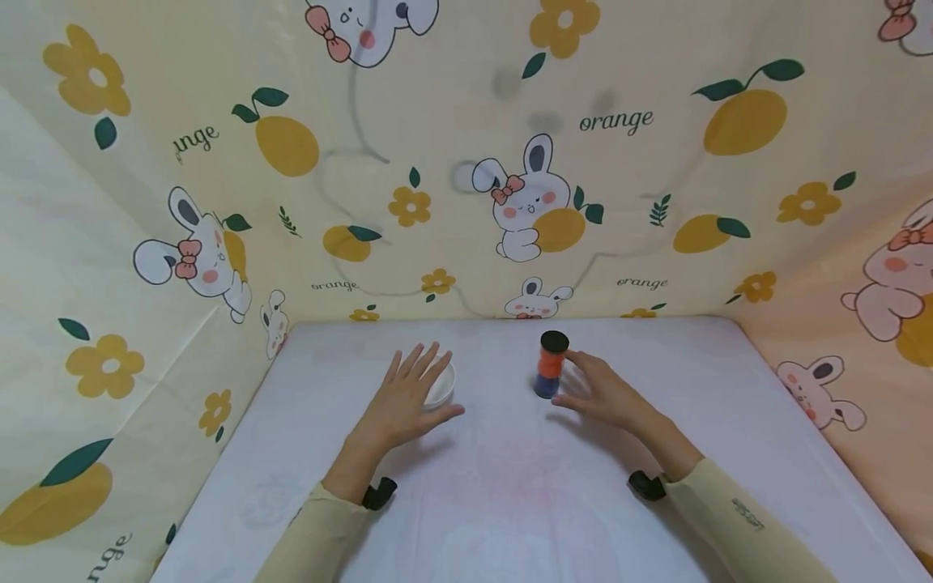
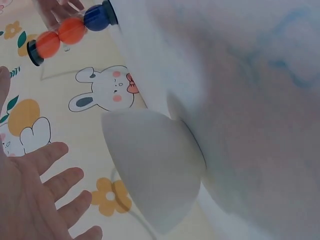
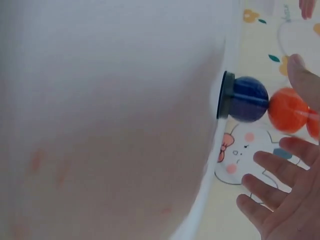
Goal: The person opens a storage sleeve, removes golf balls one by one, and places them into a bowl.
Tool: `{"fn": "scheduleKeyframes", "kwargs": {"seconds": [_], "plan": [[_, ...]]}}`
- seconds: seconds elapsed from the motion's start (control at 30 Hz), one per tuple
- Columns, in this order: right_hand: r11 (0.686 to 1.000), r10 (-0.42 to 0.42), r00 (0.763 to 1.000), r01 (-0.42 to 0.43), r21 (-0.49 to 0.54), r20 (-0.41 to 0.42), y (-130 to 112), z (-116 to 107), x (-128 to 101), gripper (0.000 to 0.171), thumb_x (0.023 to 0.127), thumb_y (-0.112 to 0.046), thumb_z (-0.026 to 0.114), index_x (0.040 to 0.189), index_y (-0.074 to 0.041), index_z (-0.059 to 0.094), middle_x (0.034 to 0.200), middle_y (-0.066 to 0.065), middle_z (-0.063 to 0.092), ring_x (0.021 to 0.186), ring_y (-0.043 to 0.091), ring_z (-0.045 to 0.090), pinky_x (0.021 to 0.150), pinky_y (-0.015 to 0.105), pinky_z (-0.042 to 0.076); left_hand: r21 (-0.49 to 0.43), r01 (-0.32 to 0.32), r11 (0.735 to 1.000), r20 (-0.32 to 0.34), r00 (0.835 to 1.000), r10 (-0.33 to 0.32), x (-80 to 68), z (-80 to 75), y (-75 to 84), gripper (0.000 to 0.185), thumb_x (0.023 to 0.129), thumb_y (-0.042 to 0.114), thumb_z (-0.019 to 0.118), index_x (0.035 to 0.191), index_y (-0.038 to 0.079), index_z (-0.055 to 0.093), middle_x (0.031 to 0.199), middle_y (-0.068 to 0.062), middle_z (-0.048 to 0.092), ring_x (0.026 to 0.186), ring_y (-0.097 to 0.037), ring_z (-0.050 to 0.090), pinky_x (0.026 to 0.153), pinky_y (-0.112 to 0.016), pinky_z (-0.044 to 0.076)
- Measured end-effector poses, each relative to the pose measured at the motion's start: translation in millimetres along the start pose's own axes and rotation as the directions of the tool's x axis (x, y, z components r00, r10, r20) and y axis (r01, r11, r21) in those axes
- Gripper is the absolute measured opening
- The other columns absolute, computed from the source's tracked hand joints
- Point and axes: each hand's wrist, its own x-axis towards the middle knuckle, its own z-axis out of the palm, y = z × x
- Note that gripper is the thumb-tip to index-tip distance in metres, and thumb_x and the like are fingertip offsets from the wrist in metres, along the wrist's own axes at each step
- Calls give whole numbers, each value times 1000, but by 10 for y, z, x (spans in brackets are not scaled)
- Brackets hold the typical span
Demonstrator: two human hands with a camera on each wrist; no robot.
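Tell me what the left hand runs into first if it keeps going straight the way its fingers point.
Most likely the white bowl: the left hand hovers open just short of it, fingers aimed at its rim. Whether they already touch is unclear. Past the bowl comes the printed backdrop.

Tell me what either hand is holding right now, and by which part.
Nothing is held. The left hand hovers open by the white bowl; the right hand is open beside the ball tube, not gripping it.

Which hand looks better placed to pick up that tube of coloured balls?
Probably the right hand: its open fingers sit right beside the upright tube, while the left hand is over the white bowl.
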Motion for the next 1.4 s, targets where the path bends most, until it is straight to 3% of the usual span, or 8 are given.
{"fn": "scheduleKeyframes", "kwargs": {"seconds": [0.2, 0.4, 0.57, 0.87, 1.17, 1.4], "plan": [[992, 94, 995, -97, 75, 37, -34, 57, 65, 95, 95, -48, 82, 163, -1, 36, 166, 28, 39, 154, 51, 33, 122, 72, 30, 16, -17, 1000, 10, 1000, 17, 60, 34, 102, 97, 98, 79, 52, 173, 23, 25, 180, -6, 17, 167, -30, 11, 133, -60, 5], [993, 49, 998, -45, 113, -32, -29, 125, 142, 74, 99, -37, 80, 153, 2, 48, 151, 29, 56, 147, 51, 46, 120, 70, 36, 25, -53, 998, 4, 999, 53, 112, 65, 202, 96, 99, 78, 52, 172, 23, 25, 179, -7, 19, 166, -31, 13, 133, -60, 9], [990, 28, 996, -16, 141, -86, -49, 153, 173, 58, 99, -29, 81, 142, -2, 55, 136, 25, 68, 137, 50, 56, 116, 70, 42, 13, -77, 997, 11, 997, 77, 138, 91, 273, 96, 99, 78, 52, 172, 23, 25, 180, -5, 17, 167, -27, 11, 134, -57, 7], [975, 66, 995, -47, 218, -80, -98, 177, 229, 63, 96, -30, 84, 146, -6, 54, 138, 22, 69, 133, 49, 62, 114, 64, 48, -5, -95, 995, 21, 995, 95, 149, 101, 351, 95, 100, 78, 52, 173, 24, 23, 180, -1, 13, 167, -24, 8, 135, -54, 4], [972, -51, 994, 72, 223, -98, -178, 175, 163, 45, 93, -18, 87, 130, -9, 62, 124, 14, 75, 122, 45, 69, 105, 60, 56, 5, -106, 994, 15, 994, 106, 151, 124, 362, 94, 101, 77, 52, 173, 24, 23, 180, -2, 16, 167, -26, 11, 135, -51, 6], [979, -130, 988, 141, 146, -81, -271, 158, 74, 39, 92, -16, 87, 125, -15, 67, 110, -1, 74, 111, 30, 71, 104, 59, 57, -22, -128, 992, -10, 992, 128, 154, 123, 388, 93, 101, 74, 54, 172, 22, 26, 180, -2, 16, 166, -26, 14, 135, -51, 8]]}}
